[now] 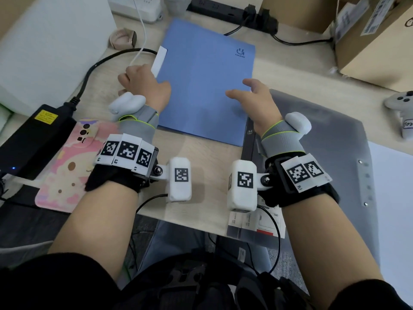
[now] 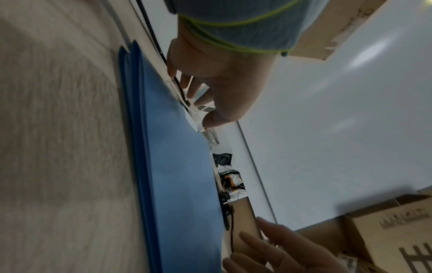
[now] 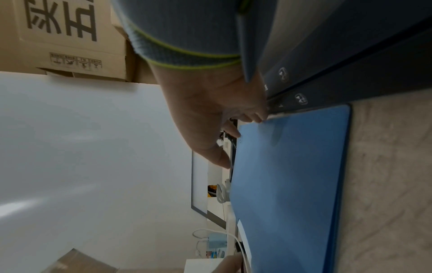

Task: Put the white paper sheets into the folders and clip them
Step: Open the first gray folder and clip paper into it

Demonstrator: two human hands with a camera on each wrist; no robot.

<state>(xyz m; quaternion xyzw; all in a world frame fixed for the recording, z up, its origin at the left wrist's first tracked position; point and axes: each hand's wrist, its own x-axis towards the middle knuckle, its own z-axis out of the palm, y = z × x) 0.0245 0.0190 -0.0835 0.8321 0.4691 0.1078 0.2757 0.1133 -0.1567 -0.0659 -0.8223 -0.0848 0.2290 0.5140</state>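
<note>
A closed blue folder (image 1: 205, 81) lies flat in the middle of the desk, also in the left wrist view (image 2: 177, 166) and the right wrist view (image 3: 287, 184). A white strip (image 1: 159, 60) sticks out along its left edge. My left hand (image 1: 143, 83) sits at that edge: the thumb lies on the cover and the fingertips (image 2: 187, 88) come down beside the folder. My right hand (image 1: 248, 92) is at the folder's right edge, fingers relaxed and holding nothing. A grey translucent folder (image 1: 324, 135) lies under my right wrist. A white paper sheet (image 1: 393, 180) lies at the far right.
A pink-cased phone (image 1: 71, 162) and a black power adapter (image 1: 33, 139) with its cable lie at the left. A white box (image 1: 51, 45) stands behind them. Cardboard boxes (image 1: 375, 41) and a power strip (image 1: 232, 12) line the back. A grey controller (image 1: 400, 106) is at the right.
</note>
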